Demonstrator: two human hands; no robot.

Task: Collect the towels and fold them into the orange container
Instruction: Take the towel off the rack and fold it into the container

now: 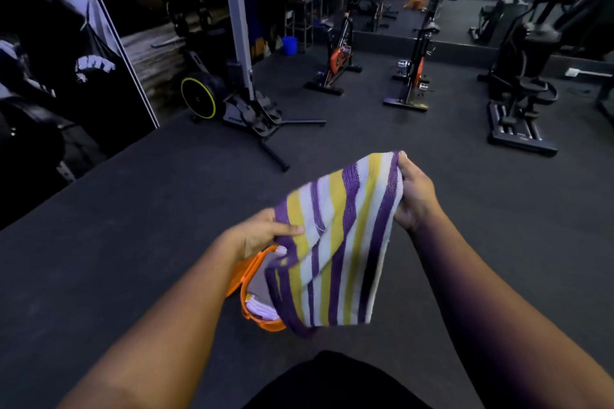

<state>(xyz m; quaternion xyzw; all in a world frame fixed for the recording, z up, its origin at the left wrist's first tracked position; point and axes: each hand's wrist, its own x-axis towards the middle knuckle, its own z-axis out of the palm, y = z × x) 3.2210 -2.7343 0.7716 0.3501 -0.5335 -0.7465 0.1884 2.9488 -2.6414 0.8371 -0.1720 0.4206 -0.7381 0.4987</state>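
Towel (335,242) fills the middle of the frame — striped purple, yellow and white, held up in the air between both hands. The left hand (262,232) grips its left edge, fingers curled round the cloth with the thumb lying across the front. The right hand (415,192) pinches the upper right corner, higher in the frame, fingers wrapped behind the fabric. The cloth hangs folded, its lower end drooping over the orange container (255,295), which sits on the dark floor (133,226) just below the left hand. White folded cloth (262,307) shows inside the container at its near rim. In the upper half of the frame stand exercise bikes (339,56) and other gym machines — a blue bucket (289,45) sits by the far wall.
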